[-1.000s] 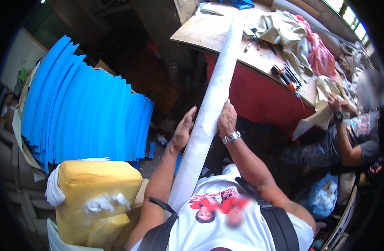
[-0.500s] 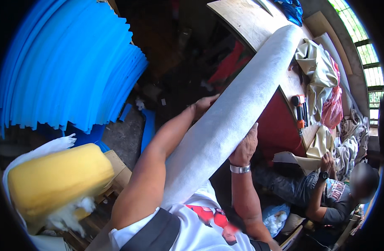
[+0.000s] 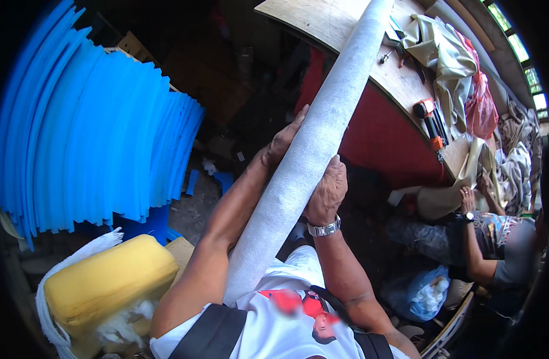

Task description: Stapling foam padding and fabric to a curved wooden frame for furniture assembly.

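Observation:
A long roll of pale grey fabric slants from my chest up to the far right, its far part over the wooden table. Along its left side my left hand presses against it, with the fingertips at its edge. My right hand, wearing a metal wristwatch, grips the opposite side slightly nearer to me. The roll is held between the two hands, and the parts of the fingers under it are hidden.
A wooden table carries an orange-and-black nail gun and beige cloth. Blue foam sheets stand at left, above a yellow foam block. At right, a co-worker's hand holds beige material.
The roll looks narrower and steeper, and its far end has shifted up and left to the top edge. Both hands have moved up and slightly left with it.

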`<move>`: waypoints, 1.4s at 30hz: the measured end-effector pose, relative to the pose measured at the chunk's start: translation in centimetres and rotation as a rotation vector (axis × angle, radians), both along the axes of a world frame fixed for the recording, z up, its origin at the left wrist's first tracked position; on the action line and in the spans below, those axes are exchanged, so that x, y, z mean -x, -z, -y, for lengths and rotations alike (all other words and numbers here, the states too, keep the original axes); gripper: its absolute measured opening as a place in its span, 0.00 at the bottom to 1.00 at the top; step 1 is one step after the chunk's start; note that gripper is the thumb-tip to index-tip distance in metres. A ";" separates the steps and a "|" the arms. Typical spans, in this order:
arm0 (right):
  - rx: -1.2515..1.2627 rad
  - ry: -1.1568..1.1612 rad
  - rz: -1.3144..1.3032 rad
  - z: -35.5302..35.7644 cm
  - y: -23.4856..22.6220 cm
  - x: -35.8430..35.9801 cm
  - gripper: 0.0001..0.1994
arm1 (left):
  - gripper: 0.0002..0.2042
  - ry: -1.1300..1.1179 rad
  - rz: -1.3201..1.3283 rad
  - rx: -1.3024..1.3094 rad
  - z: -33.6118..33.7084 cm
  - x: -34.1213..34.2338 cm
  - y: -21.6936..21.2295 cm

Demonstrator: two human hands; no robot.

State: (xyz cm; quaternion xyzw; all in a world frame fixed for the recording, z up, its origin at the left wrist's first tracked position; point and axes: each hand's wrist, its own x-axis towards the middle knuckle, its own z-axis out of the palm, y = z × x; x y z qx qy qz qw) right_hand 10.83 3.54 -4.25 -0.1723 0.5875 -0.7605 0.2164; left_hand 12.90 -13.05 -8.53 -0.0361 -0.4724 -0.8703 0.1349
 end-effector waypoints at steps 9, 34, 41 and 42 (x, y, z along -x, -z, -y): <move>-0.043 0.117 -0.038 -2.0 -0.3 0.5 0.17 | 0.31 -0.332 0.245 0.832 -6.8 -5.1 -9.2; -0.140 0.211 0.020 -4.5 -0.5 2.6 0.18 | 0.30 -0.256 0.413 0.704 -5.1 8.6 -7.5; -0.082 0.217 0.060 -5.4 0.4 3.1 0.17 | 0.30 -0.327 0.478 1.412 -10.5 6.6 -10.4; -0.067 0.208 0.069 -5.5 0.6 3.2 0.17 | 0.30 -0.323 0.500 1.528 -11.4 6.2 -10.9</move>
